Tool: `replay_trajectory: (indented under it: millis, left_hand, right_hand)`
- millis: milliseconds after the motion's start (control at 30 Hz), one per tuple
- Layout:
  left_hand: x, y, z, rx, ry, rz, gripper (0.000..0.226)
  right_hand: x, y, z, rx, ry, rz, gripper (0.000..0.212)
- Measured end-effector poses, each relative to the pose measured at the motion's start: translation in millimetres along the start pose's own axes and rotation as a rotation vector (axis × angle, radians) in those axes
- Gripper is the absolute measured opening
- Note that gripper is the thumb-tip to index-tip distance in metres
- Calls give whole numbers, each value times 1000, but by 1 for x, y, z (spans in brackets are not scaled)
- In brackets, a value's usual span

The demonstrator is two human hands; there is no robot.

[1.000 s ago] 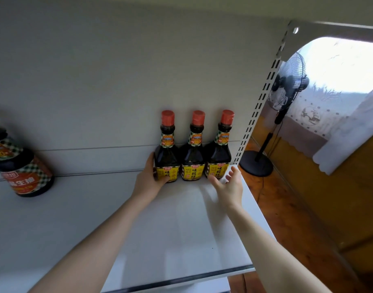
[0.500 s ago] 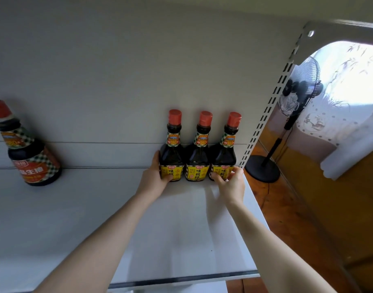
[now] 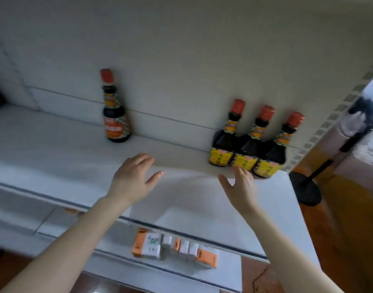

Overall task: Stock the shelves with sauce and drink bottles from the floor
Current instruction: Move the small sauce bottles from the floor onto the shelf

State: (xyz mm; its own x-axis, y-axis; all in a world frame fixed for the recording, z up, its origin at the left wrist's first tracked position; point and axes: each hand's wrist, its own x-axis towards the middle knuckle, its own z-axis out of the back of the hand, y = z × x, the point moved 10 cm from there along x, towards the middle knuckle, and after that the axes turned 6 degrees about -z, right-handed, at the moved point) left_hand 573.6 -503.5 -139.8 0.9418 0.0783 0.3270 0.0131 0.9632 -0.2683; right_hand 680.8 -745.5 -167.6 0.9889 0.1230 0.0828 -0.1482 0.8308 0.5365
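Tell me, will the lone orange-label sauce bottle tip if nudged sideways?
Probably stable if pushed low: the orange-label sauce bottle has a broad round base. Pushed at its narrow neck, it may tip. It looks full and dark, so likely heavy.

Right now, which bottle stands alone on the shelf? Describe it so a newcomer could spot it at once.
Start at the white shelf. At its back, beyond the left hand, stands a single dark bottle with a red cap. Its orange-red label sets it apart from the three yellow-labelled bottles clustered at the right end.
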Motion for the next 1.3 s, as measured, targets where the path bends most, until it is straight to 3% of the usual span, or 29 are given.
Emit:
replay_trajectory:
  millis: [200, 433, 533, 633, 900, 1300]
  left_hand:
    - [-106, 115, 67, 68, 10, 229, 52]
    - [-288, 258, 172, 166, -34, 528, 61]
    - [-370, 310, 210, 190, -100, 728, 54]
    - [-440, 347, 235, 215, -158, 855, 45]
    - [-573, 436, 260, 182, -190, 1166, 51]
    - [-628, 640, 259, 87, -98, 1368, 53]
  right_hand:
    - [-48, 174, -83, 75, 184, 291, 45]
    - [-175, 368, -195, 141, 391, 575, 54]
    - [-231, 432, -238, 171, 465, 662, 56]
    - [-277, 482, -278, 168, 542, 737, 51]
    - [-353, 589, -395, 92, 720, 838, 45]
    - [-380, 755, -581, -29, 859, 900, 44]
